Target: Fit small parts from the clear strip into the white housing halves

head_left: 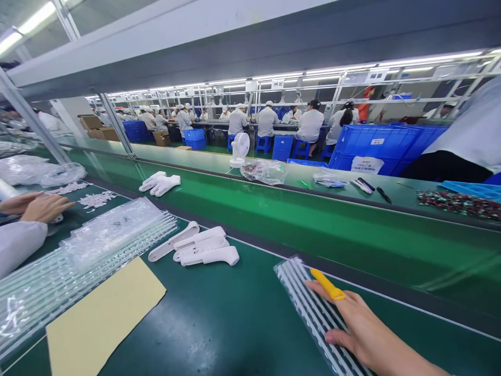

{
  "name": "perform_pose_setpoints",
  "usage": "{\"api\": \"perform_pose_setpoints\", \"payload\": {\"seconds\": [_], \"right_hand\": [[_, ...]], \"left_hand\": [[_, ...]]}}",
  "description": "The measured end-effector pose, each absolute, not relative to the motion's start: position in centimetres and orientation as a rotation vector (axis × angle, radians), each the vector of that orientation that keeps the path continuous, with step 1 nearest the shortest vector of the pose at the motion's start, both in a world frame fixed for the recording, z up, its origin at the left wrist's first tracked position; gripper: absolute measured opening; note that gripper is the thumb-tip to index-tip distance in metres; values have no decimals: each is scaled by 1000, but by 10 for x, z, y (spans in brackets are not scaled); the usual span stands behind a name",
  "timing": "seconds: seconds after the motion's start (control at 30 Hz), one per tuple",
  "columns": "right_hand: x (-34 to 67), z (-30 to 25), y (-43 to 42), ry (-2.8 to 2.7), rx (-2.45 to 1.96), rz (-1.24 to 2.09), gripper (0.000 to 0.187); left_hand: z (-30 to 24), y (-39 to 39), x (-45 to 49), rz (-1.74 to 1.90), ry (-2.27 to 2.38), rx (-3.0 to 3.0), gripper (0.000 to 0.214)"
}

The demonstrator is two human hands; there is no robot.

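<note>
My right hand reaches in from the lower right, a yellow finger cot on its index finger. Its fingers are stretched out, with the thumb apart, over a clear plastic tray of long white strips; it seems to rest on the tray rather than grip it. My left hand is out of view. On the green table, left of the tray, lies a small pile of white curved plastic handle-shaped shells. A yellowish card sheet lies nearer me.
A co-worker's hands are at the left, near small white parts. More clear trays with a plastic bag on top lie there. Beyond the green conveyor belt stand a white fan and blue crates. White gloves lie across the belt.
</note>
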State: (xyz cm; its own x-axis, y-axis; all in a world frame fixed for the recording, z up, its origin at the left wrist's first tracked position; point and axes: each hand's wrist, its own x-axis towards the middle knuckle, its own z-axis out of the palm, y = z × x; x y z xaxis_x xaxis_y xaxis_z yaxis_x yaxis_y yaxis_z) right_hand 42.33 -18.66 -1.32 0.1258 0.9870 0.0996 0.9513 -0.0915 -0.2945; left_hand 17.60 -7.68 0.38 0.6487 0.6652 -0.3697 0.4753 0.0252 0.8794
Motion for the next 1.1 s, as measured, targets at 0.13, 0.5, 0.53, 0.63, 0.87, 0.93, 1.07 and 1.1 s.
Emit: {"api": "perform_pose_setpoints", "payload": {"seconds": [0.13,0.5,0.53,0.63,0.87,0.93,1.07,1.1], "right_hand": [[419,2,-174,-2027,-1793,641,62],[390,8,-157,-2018,-1663,728,45],[383,4,-153,-1942,-1671,635,37],[354,-6,-138,-1678,-1663,226,13],[312,-11,-110,-1560,-1632,-154,15],[312,-13,-108,-1572,-1640,-156,15],[318,-19,-109,-1650,-1665,-72,12],[319,-20,-110,-1664,-1672,-53,12]], "left_hand": [[27,-68,195,162,1200,1848,24],[8,-54,194,278,1172,1706,4],[7,-52,194,287,1125,1642,12],[4,-48,195,303,1036,1478,35],[4,-54,198,377,985,1376,48],[4,-55,197,407,978,1401,44],[0,-54,195,463,969,1477,34],[-1,-54,195,474,965,1501,32]]}}
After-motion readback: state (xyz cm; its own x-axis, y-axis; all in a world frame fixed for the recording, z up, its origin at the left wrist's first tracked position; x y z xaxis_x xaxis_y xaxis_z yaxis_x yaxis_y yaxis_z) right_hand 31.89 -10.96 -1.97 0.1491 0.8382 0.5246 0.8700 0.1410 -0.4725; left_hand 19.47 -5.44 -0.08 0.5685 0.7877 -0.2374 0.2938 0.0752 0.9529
